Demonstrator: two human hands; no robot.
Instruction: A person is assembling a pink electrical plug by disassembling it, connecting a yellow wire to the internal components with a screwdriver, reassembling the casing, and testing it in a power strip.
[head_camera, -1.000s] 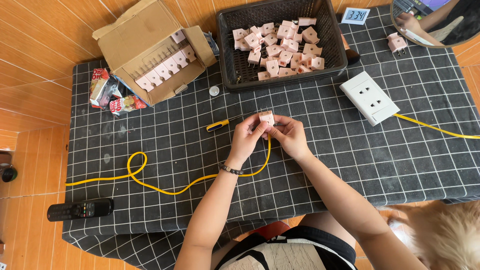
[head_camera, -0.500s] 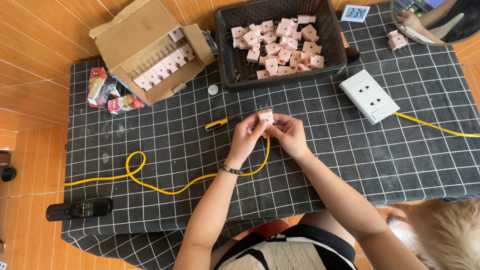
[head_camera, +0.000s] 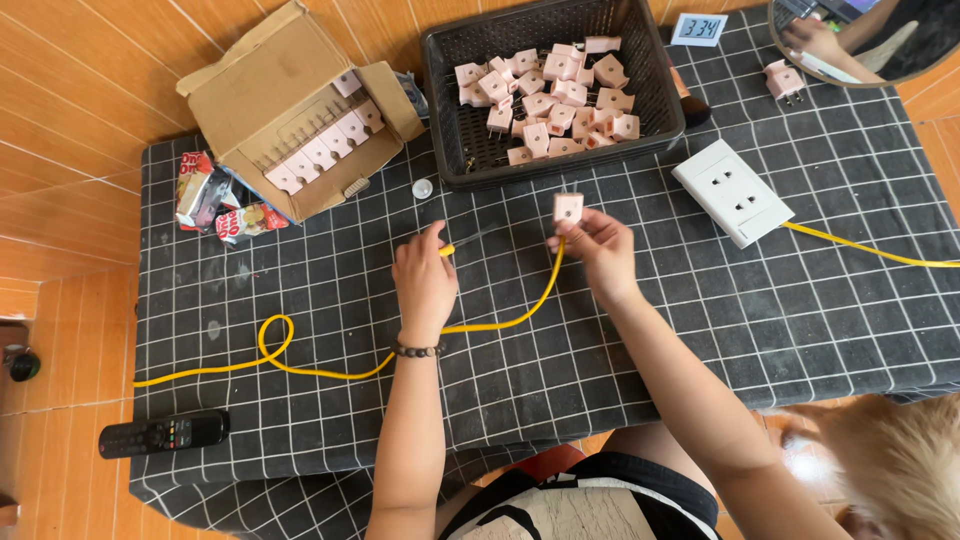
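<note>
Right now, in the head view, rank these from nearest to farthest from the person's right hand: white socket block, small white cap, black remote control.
1. White socket block: just right of the right hand, slightly farther up the table.
2. Small white cap: to the left, beside the cardboard box.
3. Black remote control: far left, at the table's near edge.

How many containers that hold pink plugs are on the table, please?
2. A black basket stands at the top centre, with a loose pile. An open cardboard box lies at the top left, with one row visible; more may be hidden inside.
</note>
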